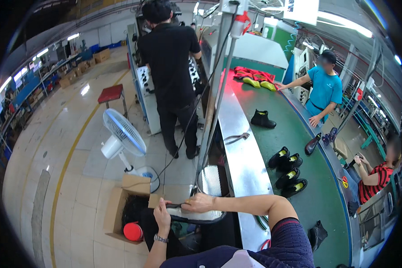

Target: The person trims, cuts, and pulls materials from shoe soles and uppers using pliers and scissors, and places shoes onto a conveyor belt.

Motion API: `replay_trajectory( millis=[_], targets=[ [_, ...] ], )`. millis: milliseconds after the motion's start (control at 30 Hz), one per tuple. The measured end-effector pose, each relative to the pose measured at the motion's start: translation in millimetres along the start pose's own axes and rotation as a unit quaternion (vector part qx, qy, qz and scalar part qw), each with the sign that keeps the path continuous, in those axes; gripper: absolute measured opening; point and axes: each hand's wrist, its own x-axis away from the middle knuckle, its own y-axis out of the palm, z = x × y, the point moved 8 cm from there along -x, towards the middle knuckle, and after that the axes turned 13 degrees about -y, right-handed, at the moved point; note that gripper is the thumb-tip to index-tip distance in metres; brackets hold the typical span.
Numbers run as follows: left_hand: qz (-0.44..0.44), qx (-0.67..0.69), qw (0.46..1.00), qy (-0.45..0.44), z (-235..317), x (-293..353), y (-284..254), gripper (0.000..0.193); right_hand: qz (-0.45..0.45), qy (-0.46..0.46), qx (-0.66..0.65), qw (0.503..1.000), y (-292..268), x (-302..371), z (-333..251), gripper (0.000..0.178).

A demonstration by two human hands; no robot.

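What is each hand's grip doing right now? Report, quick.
Left hand: closed, holding one end of the dark-edged pale piece.
Right hand: closed at the same piece's upper edge, fingertips partly hidden.

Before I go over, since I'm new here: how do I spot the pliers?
Find the long green work surface. Along its left runs a shiny metal strip, where the pliers lie. Unlike the black shoes nearby, they have two slim handles.

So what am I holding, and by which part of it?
A pale, dark-edged piece: left grip at its left end, right grip on its far edge, near that end. Exactly what it is, I can't tell.
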Motion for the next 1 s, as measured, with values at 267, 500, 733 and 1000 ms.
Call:
replay_trajectory(
  millis=[267, 500, 733, 1000],
  targets=[
    [0.013, 0.011, 1.000, 0.024, 16, -14, 2, 0.047, 0.145, 0.268, -0.050, 0.951, 4, 8, 49, 0.013],
    [-0.173, -0.209, 0.939, 0.209, 57, -7, 20, 0.034, 0.258, 0.330, -0.221, 0.881, -13, 16, 64, 0.011],
    [-0.328, -0.285, 0.875, 0.212, 55, -6, 49, 0.030, 0.165, 0.390, -0.381, 0.822, -2, 39, 44, 0.037],
    [-0.218, -0.321, 0.891, 0.236, 60, -3, 47, 0.027, 0.208, 0.454, -0.300, 0.813, -10, 95, 8, 0.021]
  ],
)
